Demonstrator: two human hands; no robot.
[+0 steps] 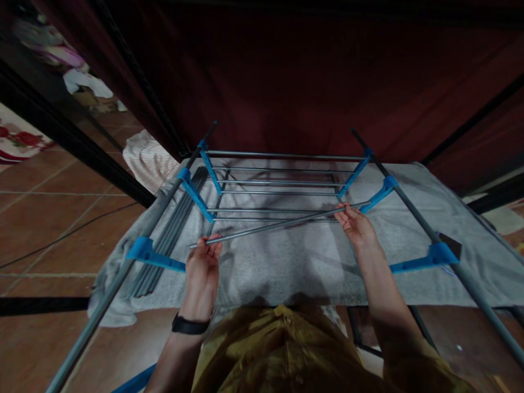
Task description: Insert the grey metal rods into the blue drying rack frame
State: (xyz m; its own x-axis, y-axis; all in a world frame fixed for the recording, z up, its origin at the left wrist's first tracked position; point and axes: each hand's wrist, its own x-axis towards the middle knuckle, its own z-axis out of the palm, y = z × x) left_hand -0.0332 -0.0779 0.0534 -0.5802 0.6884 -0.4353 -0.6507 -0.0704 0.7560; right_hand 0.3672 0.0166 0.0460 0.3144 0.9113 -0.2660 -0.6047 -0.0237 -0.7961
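Observation:
A thin grey metal rod (270,226) lies across both my hands, its right end higher in the view than its left. My left hand (204,256) grips it near its left end, and my right hand (352,224) pinches it near the other end. Around them stands a rack frame of grey tubes (164,204) with blue plastic brackets (158,256). My right hand is close to a blue bracket (379,196) on the right side. Several crossbars (282,184) join the brackets at the far end of the frame.
Several loose grey tubes (174,234) lie bundled on the grey cloth (278,267) at left. A dark red curtain (278,93) hangs behind. A striped cloth (149,158) and a cable (69,232) are at left, over the tiled floor (49,218). A small dark object (451,244) sits behind the right tube.

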